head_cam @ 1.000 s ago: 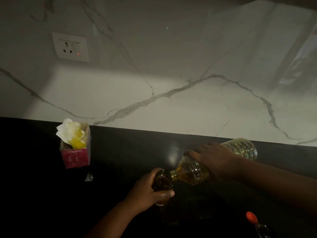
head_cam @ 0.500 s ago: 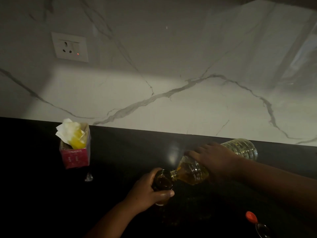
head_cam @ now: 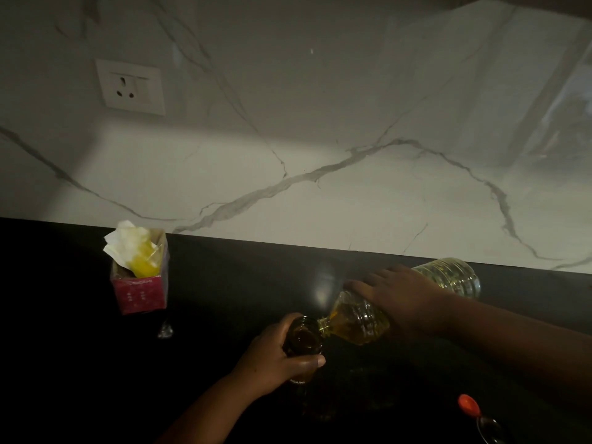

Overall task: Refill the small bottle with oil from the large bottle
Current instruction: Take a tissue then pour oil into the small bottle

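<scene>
My right hand grips the tilted large oil bottle, neck at the small bottle's mouth. My left hand wraps the small brown bottle.

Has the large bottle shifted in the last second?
No. The large bottle holds the same tilt, its base just below the edge of the marble wall, neck at the small bottle.

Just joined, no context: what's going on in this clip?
A person is topping up a small dark bottle with oil. The left hand grips it upright on the black counter, while the right hand holds the large clear bottle tipped, its mouth at the small bottle's opening. An orange cap lies nearby.
</scene>
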